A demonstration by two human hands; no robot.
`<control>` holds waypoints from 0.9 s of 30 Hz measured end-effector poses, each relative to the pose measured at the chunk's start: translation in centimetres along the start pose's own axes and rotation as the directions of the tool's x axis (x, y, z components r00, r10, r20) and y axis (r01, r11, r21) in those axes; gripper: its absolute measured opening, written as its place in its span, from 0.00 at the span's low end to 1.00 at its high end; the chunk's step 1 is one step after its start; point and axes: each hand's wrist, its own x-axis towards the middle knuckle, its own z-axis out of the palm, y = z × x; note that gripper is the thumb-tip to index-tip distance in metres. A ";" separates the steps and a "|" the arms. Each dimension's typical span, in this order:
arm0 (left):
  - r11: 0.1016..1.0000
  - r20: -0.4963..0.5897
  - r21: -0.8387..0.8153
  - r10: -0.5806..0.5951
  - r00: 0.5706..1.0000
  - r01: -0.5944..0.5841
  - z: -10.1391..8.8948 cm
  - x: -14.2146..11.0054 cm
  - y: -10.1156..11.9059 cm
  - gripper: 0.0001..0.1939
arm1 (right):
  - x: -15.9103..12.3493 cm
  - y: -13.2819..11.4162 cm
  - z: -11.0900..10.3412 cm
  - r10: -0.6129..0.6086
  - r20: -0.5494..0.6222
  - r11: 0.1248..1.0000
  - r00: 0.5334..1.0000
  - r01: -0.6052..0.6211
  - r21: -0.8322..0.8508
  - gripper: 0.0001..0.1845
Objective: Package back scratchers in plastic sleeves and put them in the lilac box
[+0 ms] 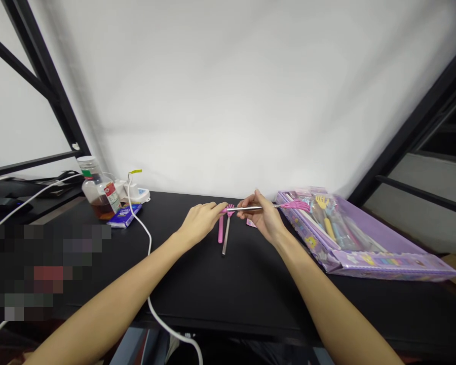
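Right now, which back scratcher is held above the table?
The pink scratcher between left hand and right hand; another pink one lies on the table, the yellow one in the box.

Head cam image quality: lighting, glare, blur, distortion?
Head view: soft, faint shadows on the white wall; highlights on the metal rod and clear plastic packaging; fine detail soft inside the purple box; black frame bars lean outward, likely wide-angle stretch; lower left pixelated, contents unreadable.
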 end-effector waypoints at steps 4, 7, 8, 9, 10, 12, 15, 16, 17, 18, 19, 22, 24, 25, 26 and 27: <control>0.998 -0.031 -0.009 0.055 0.998 -0.055 0.2 -0.1 -0.6 0.19 | 0.0 0.3 -0.2 -0.006 0.052 0.998 0.999 0.003 0.064 0.24; 0.993 -0.063 -0.022 0.114 0.992 -0.115 0.5 -0.2 -0.8 0.19 | 0.2 0.7 -0.7 0.014 0.068 0.995 0.998 -0.020 0.099 0.23; 0.991 -0.068 -0.020 0.134 0.989 -0.135 0.6 -0.2 -0.9 0.19 | 0.2 0.9 -0.9 0.020 0.066 0.994 0.998 -0.027 0.104 0.23; 0.988 -0.072 -0.016 0.152 0.986 -0.153 0.7 -0.2 -0.9 0.19 | 0.3 1.0 -1.0 0.024 0.063 0.994 0.998 -0.031 0.108 0.23; 0.986 -0.075 -0.009 0.166 0.983 -0.167 0.9 -0.2 -0.9 0.19 | 0.4 1.2 -1.2 0.026 0.058 0.993 0.998 -0.033 0.112 0.22; 0.983 -0.084 0.003 0.182 0.980 -0.182 1.1 -0.2 -0.9 0.18 | 0.5 1.4 -1.3 0.029 0.053 0.992 0.998 -0.035 0.119 0.22; 0.982 -0.103 0.000 0.187 0.977 -0.188 1.3 -0.2 -0.8 0.18 | 0.5 1.5 -1.2 0.033 0.058 0.992 0.998 -0.040 0.119 0.21; 0.982 -0.108 -0.013 0.184 0.977 -0.187 1.2 -0.2 -0.7 0.17 | 0.5 1.5 -1.2 0.035 0.055 0.992 0.998 -0.041 0.116 0.21; 0.983 -0.110 -0.031 0.178 0.978 -0.183 1.1 -0.2 -0.6 0.16 | 0.4 1.4 -1.1 0.038 0.051 0.993 0.998 -0.044 0.109 0.21; 0.983 -0.113 -0.058 0.165 0.980 -0.172 0.8 -0.3 -0.5 0.15 | 0.4 1.4 -1.1 0.048 0.044 0.994 0.998 -0.052 0.092 0.22; 0.984 -0.119 -0.090 0.145 0.982 -0.156 0.5 -0.3 -0.4 0.14 | 0.4 1.3 -1.1 0.062 0.035 0.996 0.997 -0.065 0.067 0.23; 0.974 -0.145 -0.190 0.101 0.984 -0.127 -0.3 -0.3 -0.3 0.12 | 0.6 1.3 -1.4 0.095 -0.005 0.995 0.995 -0.095 -0.013 0.29; 0.960 -0.164 -0.235 0.114 0.980 -0.151 -0.7 -0.3 -0.2 0.11 | 0.7 1.3 -1.7 0.085 -0.037 0.996 0.996 -0.086 -0.028 0.31; 0.955 -0.172 -0.243 0.130 0.976 -0.170 -0.8 -0.2 -0.3 0.11 | 0.8 1.4 -1.8 0.074 -0.045 0.997 0.996 -0.075 -0.026 0.32; 0.953 -0.182 -0.240 0.145 0.973 -0.187 -0.8 -0.2 -0.3 0.11 | 0.8 1.4 -1.8 0.065 -0.047 0.997 0.997 -0.066 -0.026 0.32; 0.952 -0.192 -0.229 0.159 0.968 -0.202 -0.7 -0.2 -0.3 0.11 | 0.8 1.4 -1.8 0.057 -0.042 0.998 0.998 -0.058 -0.026 0.31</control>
